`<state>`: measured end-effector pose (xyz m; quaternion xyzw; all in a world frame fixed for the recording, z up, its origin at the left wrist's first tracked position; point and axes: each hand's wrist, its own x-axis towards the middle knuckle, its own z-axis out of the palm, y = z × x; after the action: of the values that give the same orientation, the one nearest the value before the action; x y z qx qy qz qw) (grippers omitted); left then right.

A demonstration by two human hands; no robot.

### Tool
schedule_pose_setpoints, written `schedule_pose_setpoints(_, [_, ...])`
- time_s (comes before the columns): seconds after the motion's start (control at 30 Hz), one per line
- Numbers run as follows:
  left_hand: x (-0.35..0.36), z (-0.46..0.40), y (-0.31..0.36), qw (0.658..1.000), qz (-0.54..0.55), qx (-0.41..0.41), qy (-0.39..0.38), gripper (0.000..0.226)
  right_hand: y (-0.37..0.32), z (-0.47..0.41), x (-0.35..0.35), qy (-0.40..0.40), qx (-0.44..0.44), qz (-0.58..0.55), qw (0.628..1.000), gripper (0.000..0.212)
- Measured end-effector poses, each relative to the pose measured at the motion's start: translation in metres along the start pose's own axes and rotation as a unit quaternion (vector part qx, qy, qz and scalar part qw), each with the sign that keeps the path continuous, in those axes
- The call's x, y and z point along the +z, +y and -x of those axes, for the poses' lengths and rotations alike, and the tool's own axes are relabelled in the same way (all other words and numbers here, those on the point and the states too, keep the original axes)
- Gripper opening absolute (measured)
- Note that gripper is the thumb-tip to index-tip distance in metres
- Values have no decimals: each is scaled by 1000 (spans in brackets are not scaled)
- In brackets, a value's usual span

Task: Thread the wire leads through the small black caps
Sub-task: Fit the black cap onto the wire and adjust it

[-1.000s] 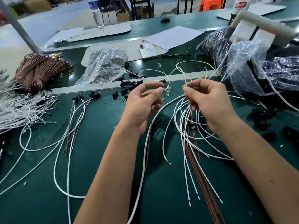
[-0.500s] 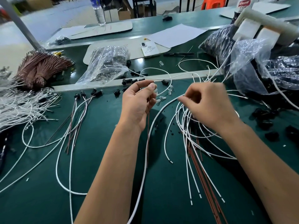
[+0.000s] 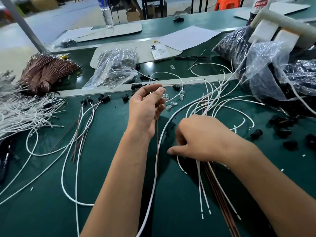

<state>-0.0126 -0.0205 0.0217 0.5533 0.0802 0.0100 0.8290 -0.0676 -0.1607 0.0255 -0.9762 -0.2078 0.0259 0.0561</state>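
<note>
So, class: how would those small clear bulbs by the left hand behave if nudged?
The clear bulbs look rounded, lying on their sides, so they would probably roll. They seem tiny and likely light. They are possibly glass, so perhaps fragile.

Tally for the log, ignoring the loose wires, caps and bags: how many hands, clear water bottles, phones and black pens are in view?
Hands: 2, the left hand pinching a brown lead, the right hand down among the white wires
Clear water bottle: 1
Phone: 1
Black pen: 1
Total: 5
</note>
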Motion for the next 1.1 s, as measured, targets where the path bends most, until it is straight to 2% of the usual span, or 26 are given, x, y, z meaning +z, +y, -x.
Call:
schedule_pose_setpoints(0.13, [-1,-1,0,1000,5,-6,-5,9,15,4,-10,-15,90,-6,996,35])
schedule_pose_setpoints(0.27, [-1,-2,-2,1000,1,-10,-9,9,12,7,-11,-14,137,14,990,37])
schedule_pose_setpoints(0.43, [-2,-3,-2,999,20,-20,-16,13,22,12,-19,-20,198,41,979,31])
schedule_pose_setpoints(0.53, [-1,-4,-2,999,34,-25,-21,15,33,12,-19,-23,205,31,978,34])
schedule_pose_setpoints(0.6, [-1,-4,-3,998,38,-26,-30,17,37,9,-17,-27,194,-25,980,37])
schedule_pose_setpoints(0.67, [0,-4,-4,998,34,-23,-43,17,41,6,-17,-4,177,-182,967,31])
schedule_pose_setpoints(0.7, [0,-3,-5,998,29,-20,-49,17,43,4,-18,9,167,-311,936,28])
schedule_pose_setpoints(0.73, [0,-4,-6,998,24,-16,-54,17,45,3,-21,16,145,-460,876,26])
schedule_pose_setpoints(0.8, [-1,-3,-6,998,14,-7,-68,17,47,5,-26,2,55,-694,718,22])
schedule_pose_setpoints(0.87, [0,-2,-5,997,12,-7,-79,18,49,8,-28,-13,-65,-799,598,15])
schedule_pose_setpoints(0.93, [1,0,-5,996,11,-14,-89,23,53,8,-25,-26,-162,-847,505,4])
schedule_pose_setpoints(0.97, [1,1,-4,995,8,-19,-94,28,55,8,-24,-29,-196,-860,471,15])
schedule_pose_setpoints(1.0, [1,2,-4,995,4,-25,-99,32,58,9,-23,-30,-225,-862,453,29])
schedule_pose_setpoints(1.03, [1,3,-4,994,-2,-29,-105,35,58,9,-22,-25,-240,-857,456,41])
schedule_pose_setpoints(1.1, [1,3,-3,992,-7,-36,-121,36,58,9,-21,20,-235,-829,508,48])
